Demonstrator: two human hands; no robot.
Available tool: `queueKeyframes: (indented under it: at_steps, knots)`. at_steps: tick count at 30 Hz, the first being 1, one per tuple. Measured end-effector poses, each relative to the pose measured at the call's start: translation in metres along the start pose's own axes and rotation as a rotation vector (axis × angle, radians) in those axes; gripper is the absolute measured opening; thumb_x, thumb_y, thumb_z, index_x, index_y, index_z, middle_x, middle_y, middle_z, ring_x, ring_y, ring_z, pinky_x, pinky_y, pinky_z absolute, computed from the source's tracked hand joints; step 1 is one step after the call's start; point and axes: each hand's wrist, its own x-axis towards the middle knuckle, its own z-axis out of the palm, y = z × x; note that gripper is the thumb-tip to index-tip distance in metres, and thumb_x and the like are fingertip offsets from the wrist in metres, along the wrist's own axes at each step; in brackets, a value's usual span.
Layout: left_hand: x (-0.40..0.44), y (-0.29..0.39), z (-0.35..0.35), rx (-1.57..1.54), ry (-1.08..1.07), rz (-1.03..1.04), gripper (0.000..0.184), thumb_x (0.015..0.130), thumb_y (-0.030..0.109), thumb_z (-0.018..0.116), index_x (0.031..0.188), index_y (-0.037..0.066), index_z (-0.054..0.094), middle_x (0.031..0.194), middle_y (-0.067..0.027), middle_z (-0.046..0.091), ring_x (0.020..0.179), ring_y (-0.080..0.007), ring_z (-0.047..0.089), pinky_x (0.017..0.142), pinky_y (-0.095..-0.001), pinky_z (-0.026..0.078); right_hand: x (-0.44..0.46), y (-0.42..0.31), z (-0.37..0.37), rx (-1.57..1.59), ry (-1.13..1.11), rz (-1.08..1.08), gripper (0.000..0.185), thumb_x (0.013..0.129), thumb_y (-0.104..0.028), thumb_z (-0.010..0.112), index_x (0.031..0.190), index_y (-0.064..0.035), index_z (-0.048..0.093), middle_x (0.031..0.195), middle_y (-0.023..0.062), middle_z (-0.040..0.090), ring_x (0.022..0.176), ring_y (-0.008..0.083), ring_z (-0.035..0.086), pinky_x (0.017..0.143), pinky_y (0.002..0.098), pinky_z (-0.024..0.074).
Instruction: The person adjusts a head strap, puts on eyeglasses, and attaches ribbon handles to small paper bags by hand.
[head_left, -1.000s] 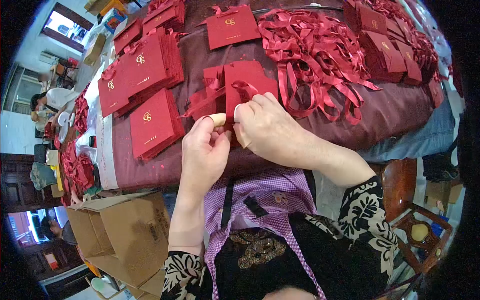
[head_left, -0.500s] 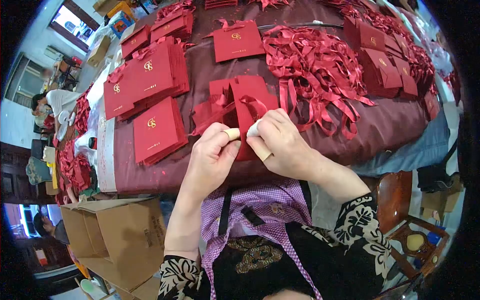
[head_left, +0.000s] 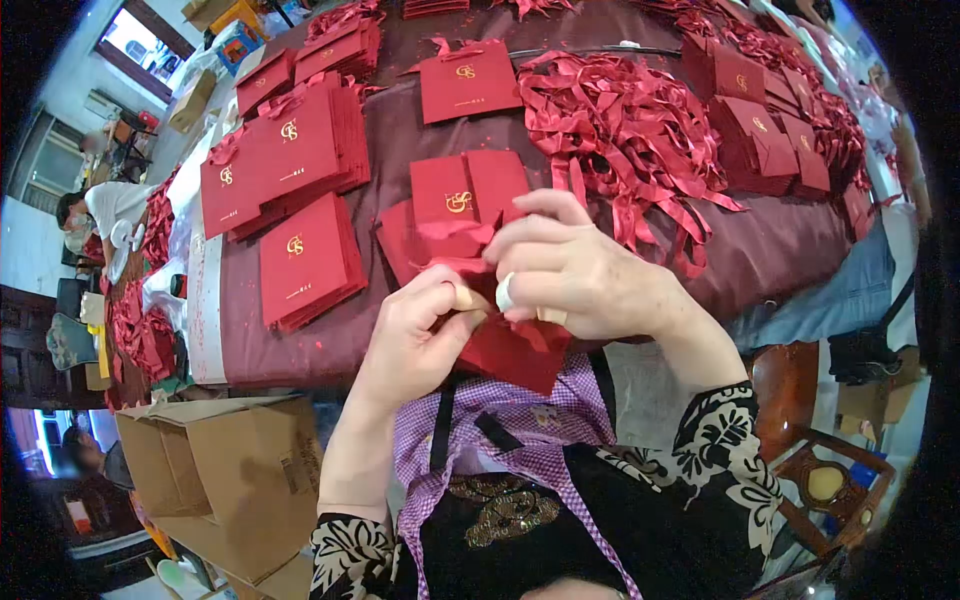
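A red paper gift bag (head_left: 520, 362) hangs tilted below my hands, over the table's front edge, its upper part hidden by my fingers. My left hand (head_left: 415, 330) is closed in a pinch at the bag's top, with a beige wrap on one finger. Over its right side, my right hand (head_left: 600, 280) has loosely curled fingers held apart; one wears a white wrap. Its thumb is partly hidden. Red ribbon (head_left: 455, 240) bunches just above my left hand. Just beyond lie more red bags (head_left: 440, 187) with a gold emblem.
Stacks of red bags (head_left: 310, 255) stand to the left. A tangled pile of red ribbons (head_left: 630, 140) lies right of centre, with further bag stacks (head_left: 755, 140) beyond it. A cardboard box (head_left: 250, 460) stands below the table at left. A person (head_left: 115, 205) bends at the far left.
The bag between my hands has tipped down toward my lap, uncovering the emblem on a bag behind. My right hand's fingers have spread from a pinch.
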Motion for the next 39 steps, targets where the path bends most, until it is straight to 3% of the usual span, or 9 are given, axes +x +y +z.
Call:
queueKeyframes:
  at_steps: [5, 12, 16, 22, 26, 31, 34, 38, 39]
  knots:
    - [-0.007, -0.026, -0.026, -0.600, 0.369, -0.229, 0.009, 0.091, 0.004, 0.057, 0.089, 0.000, 0.063, 0.078, 0.0017, 0.058, 0.066, -0.0045, 0.049, 0.059, -0.0176, 0.036, -0.007, -0.010, -0.003, 0.044, -0.068, -0.067, 0.012, 0.074, -0.009, 0.066, 0.077, -0.0107, 0.054, 0.082, 0.0030, 0.054, 0.093, 0.0219, 0.057, 0.100, 0.0471, 0.0350]
    - [-0.020, -0.028, -0.019, -0.406, 0.651, -0.159, 0.026, 0.095, 0.014, 0.057, 0.117, 0.001, 0.057, 0.096, -0.0030, 0.059, 0.078, -0.0076, 0.054, 0.070, -0.0208, 0.046, -0.007, -0.004, -0.008, -0.174, 0.097, 0.082, 0.020, 0.069, -0.012, 0.073, 0.077, -0.0071, 0.055, 0.086, 0.0050, 0.059, 0.099, 0.0250, 0.058, 0.098, 0.0491, 0.0378]
    - [-0.041, -0.023, 0.005, -0.392, 0.190, -0.241, 0.035, 0.087, 0.009, 0.065, 0.120, -0.001, 0.056, 0.116, -0.0058, 0.059, 0.103, -0.0115, 0.055, 0.088, -0.0288, 0.046, 0.000, -0.007, 0.004, -0.125, 0.179, 0.132, 0.020, 0.070, -0.012, 0.073, 0.078, -0.0060, 0.056, 0.088, 0.0069, 0.059, 0.099, 0.0271, 0.057, 0.092, 0.0461, 0.0408]
    - [-0.041, -0.020, 0.016, -0.388, 0.187, -0.206, 0.029, 0.096, 0.023, 0.058, 0.107, -0.003, 0.063, 0.095, 0.0000, 0.064, 0.085, -0.0082, 0.055, 0.077, -0.0246, 0.045, 0.016, -0.010, -0.011, 0.023, 0.161, 0.438, 0.034, 0.081, -0.027, 0.071, 0.102, -0.0032, 0.060, 0.092, 0.0121, 0.060, 0.092, 0.0322, 0.058, 0.084, 0.0390, 0.0445]
    - [-0.043, -0.005, 0.016, -0.465, 0.180, -0.186, 0.030, 0.097, 0.024, 0.057, 0.109, -0.003, 0.063, 0.098, -0.0010, 0.064, 0.087, -0.0082, 0.055, 0.078, -0.0245, 0.045, 0.018, -0.005, -0.028, 0.162, -0.109, 0.691, 0.047, 0.083, -0.047, 0.065, 0.078, -0.0001, 0.066, 0.072, 0.0201, 0.063, 0.071, 0.0345, 0.064, 0.064, 0.0416, 0.0486]
    - [-0.049, -0.001, 0.015, -0.480, 0.154, -0.183, 0.032, 0.096, 0.024, 0.058, 0.113, -0.003, 0.062, 0.103, -0.0019, 0.064, 0.091, -0.0086, 0.054, 0.082, -0.0251, 0.044, 0.021, -0.002, -0.015, 0.239, -0.258, 0.591, 0.038, 0.084, -0.034, 0.066, 0.074, 0.0023, 0.063, 0.064, 0.0211, 0.056, 0.056, 0.0262, 0.057, 0.059, 0.0387, 0.0453]
    - [-0.055, -0.014, 0.012, -0.473, 0.143, -0.213, 0.031, 0.097, 0.022, 0.057, 0.114, -0.003, 0.061, 0.105, -0.0019, 0.064, 0.092, -0.0089, 0.055, 0.083, -0.0259, 0.045, 0.020, 0.015, 0.000, 0.076, 0.142, 0.732, 0.026, 0.083, -0.020, 0.062, 0.069, 0.0024, 0.058, 0.061, 0.0209, 0.053, 0.055, 0.0198, 0.055, 0.055, 0.0388, 0.0438]
    - [-0.048, -0.023, 0.004, -0.667, 0.161, -0.268, 0.029, 0.096, 0.019, 0.056, 0.116, -0.002, 0.060, 0.107, -0.0022, 0.064, 0.095, -0.0103, 0.057, 0.087, -0.0274, 0.044, 0.015, 0.031, 0.012, 0.056, 0.150, 0.754, 0.036, 0.085, -0.032, 0.065, 0.070, 0.0013, 0.061, 0.063, 0.0204, 0.058, 0.056, 0.0314, 0.058, 0.056, 0.0408, 0.0450]
    - [-0.044, -0.020, 0.001, -0.730, 0.174, -0.251, 0.029, 0.097, 0.019, 0.056, 0.118, -0.001, 0.059, 0.107, -0.0027, 0.065, 0.094, -0.0097, 0.057, 0.087, -0.0277, 0.045, 0.022, 0.026, 0.005, -0.017, 0.107, 0.779, 0.039, 0.087, -0.033, 0.065, 0.067, 0.0009, 0.058, 0.057, 0.0163, 0.051, 0.052, 0.0229, 0.051, 0.052, 0.0380, 0.0416]
